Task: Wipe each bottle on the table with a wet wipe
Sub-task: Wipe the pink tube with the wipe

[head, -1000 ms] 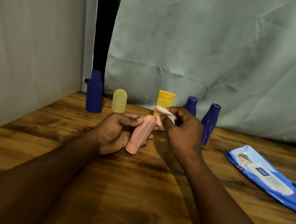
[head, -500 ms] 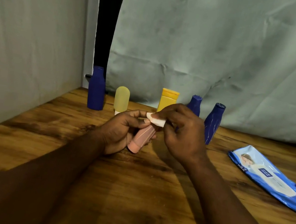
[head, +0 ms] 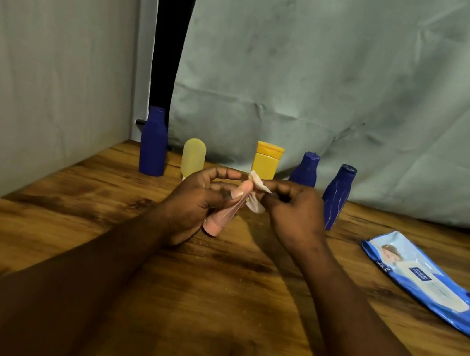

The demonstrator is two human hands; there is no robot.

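holding the pink bottle (head: 220, 218) tilted above the surface (head: 208, 296), the left grip (head: 193, 202) is curling round its body to steady it, while the right grip (head: 292, 214) is pinching the wet wipe (head: 254, 201) against its upper end for rubbing.

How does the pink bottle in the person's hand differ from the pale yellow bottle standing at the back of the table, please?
The pink bottle is tilted, gripped in the left hand above the table; the pale yellow bottle stands upright on it. The right hand pinches a wet wipe at the pink bottle's upper end; the pale yellow bottle has no wipe on it. Both are small and slim.
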